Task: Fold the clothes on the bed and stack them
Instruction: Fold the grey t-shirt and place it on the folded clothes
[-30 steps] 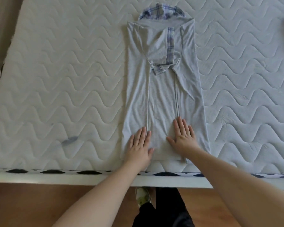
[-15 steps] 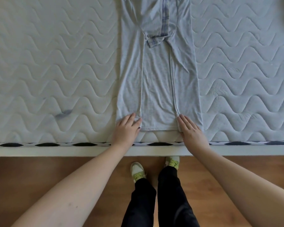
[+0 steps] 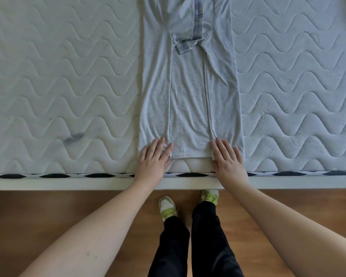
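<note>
Quilted mattress (image 3: 68,86): grey shirt (image 3: 188,106), sides folded in. We've slid left hand (image 3: 152,158) & right hand (image 3: 227,159) from mid-panel to hem corners; fingers flat, nothing clenched — ready for lengthwise fold.

One grey shirt (image 3: 190,100), one mattress (image 3: 58,86), two hands, two green-laced shoes.

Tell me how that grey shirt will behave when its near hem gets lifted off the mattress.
The grey shirt is probably floppy: it lies flat with soft wrinkles, its sides folded in. Lifted where the left hand and right hand rest, it would likely sag between them. It looks thin, so probably light.
</note>
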`<state>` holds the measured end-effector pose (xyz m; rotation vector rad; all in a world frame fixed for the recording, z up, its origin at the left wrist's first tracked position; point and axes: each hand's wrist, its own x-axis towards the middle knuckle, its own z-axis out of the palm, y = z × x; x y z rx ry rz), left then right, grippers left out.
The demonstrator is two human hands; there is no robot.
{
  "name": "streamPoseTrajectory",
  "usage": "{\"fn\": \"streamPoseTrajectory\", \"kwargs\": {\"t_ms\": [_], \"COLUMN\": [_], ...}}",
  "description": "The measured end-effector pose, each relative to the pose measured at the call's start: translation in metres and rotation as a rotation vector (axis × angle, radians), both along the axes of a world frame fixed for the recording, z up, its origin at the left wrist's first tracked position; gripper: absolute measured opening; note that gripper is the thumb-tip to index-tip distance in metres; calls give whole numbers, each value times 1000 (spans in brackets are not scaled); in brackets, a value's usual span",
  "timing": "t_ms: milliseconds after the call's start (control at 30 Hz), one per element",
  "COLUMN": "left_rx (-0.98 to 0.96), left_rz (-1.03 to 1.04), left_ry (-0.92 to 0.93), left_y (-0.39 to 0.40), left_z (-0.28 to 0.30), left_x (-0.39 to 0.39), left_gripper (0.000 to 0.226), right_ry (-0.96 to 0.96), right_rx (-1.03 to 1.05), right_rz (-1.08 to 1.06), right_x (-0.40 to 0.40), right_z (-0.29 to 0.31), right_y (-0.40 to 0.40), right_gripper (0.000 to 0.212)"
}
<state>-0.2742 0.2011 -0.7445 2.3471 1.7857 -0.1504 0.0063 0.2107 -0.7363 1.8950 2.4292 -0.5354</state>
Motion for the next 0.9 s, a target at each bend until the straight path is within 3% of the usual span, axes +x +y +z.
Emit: {"fn": "streamPoseTrajectory", "kwargs": {"t_ms": [133,233,367,500,633,900], "left_rx": [52,-1,32,95,139,-1], "left_rz": [-75,-83,-7,-19,-69,-104], "left_ry": [101,152,28,-67,-55,-113], "left_y": [2,8,26,37,35,-2], "left_z": [6,14,17,21,32,45], "left_x": [-9,-11,-16,-22,-20,-28], "left_gripper": [59,63,53,47,30,58], "right_ry": [-41,-82,-99,-63,-85,-41], "right_rx": [86,122,169,223,228,230], "right_rz": [112,181,136,69,153,274], "right_x": [16,21,19,9,10,21], "right_z": [2,10,14,21,26,43], "right_y": [9,17,34,51,51,22], "right_gripper": [76,73,73,52,34,43]}}
